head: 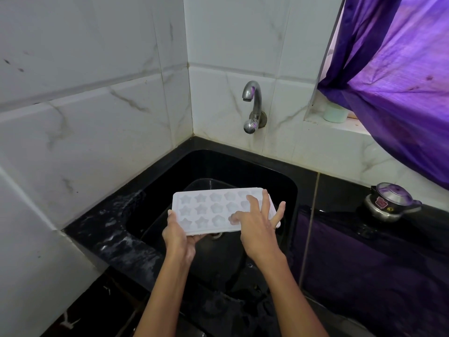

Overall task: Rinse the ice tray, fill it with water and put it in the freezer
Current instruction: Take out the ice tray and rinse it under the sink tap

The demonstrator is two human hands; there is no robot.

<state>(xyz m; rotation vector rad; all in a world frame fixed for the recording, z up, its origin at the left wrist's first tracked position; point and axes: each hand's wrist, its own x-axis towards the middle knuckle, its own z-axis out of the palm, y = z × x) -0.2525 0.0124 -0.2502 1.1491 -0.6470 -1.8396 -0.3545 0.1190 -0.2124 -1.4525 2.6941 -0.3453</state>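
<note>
ice tray (pixel 206 210) held over the black sink (pixel 286 188), below the tap (pixel 252 103) | left hand (pixel 178 235) pinches its near corner | right hand (pixel 257 224) spread, fingers on top | looks light, stiff, maybe wet and slippery; best held by both short ends

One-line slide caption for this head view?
Left hand grips a white plastic star-mould ice tray over the black sink while right hand fingers rub its cavities; the chrome tap runs dry.

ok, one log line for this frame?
phase: rinse | ice tray over sink | left hand grips edge | right hand fingers on top | tap off
</note>
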